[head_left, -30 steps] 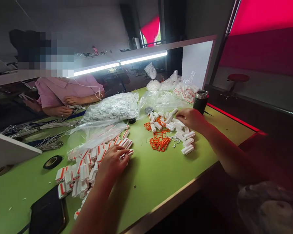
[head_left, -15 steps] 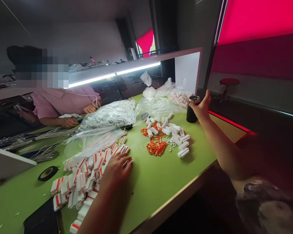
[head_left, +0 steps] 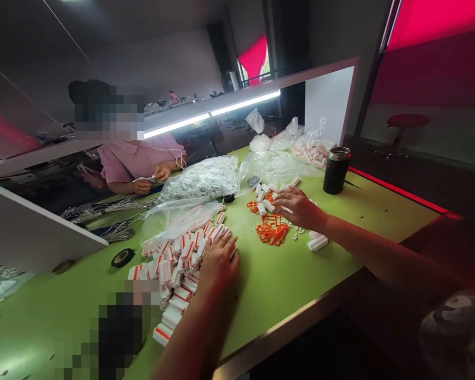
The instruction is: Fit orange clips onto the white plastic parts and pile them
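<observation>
My left hand [head_left: 220,257] lies over the right side of a heap of white plastic pieces with orange strips [head_left: 188,248]. Its fingers are laid out across them, and none is visibly gripped. My right hand [head_left: 300,208] reaches over a smaller group of plain white plastic pieces [head_left: 319,241], fingers extended and nothing visibly held; it hides part of that group. Just left of and below its fingertips is a pile of orange rectangular frames [head_left: 272,232]. Tiny white bits [head_left: 296,230] are scattered beside the frames.
A black flask [head_left: 336,171] stands open-topped beyond my right hand. Clear bags of white parts [head_left: 206,177] lie across the back. At left are black tape [head_left: 122,257], cable bundles [head_left: 119,227] and a partition [head_left: 35,227]. A co-worker's hands [head_left: 142,186] are across the table.
My right hand has moved from beside the flask leftward over the plain white pieces. My left hand stays at the heap. The view has shifted, and the co-worker's hands have come closer together.
</observation>
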Motion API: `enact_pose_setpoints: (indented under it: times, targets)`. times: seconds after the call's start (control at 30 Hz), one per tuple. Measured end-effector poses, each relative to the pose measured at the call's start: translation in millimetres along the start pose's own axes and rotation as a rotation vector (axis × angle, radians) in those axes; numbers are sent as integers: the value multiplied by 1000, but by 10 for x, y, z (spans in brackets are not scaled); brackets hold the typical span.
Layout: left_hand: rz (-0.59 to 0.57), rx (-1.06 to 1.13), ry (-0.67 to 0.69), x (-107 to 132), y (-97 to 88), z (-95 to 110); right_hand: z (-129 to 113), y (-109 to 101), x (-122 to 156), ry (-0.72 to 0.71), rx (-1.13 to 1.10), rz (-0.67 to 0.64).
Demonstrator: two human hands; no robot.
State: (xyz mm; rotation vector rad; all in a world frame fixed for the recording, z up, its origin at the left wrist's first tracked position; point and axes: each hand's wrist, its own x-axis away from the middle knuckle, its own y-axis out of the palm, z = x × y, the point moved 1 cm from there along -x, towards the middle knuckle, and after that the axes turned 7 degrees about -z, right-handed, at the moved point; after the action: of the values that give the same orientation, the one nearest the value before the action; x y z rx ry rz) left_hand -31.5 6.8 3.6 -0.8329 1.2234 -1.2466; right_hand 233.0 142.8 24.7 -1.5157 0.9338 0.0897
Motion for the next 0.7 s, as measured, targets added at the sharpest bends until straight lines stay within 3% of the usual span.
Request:
enact_pose_setpoints:
  times: [0.23, 0.43, 0.57, 0.7]
  targets:
    - [65, 132, 171, -1, 22, 153, -231, 261, -368, 67, 232, -330]
    - [-161, 257, 383, 44, 105, 421, -252, 472, -604, 190, 453, -564]
    - [-154, 379, 358, 53, 126, 471, -215, 529, -592, 123, 469, -526]
    - [-101, 590, 171, 51, 130, 422, -135, 503, -538, 121, 374, -428]
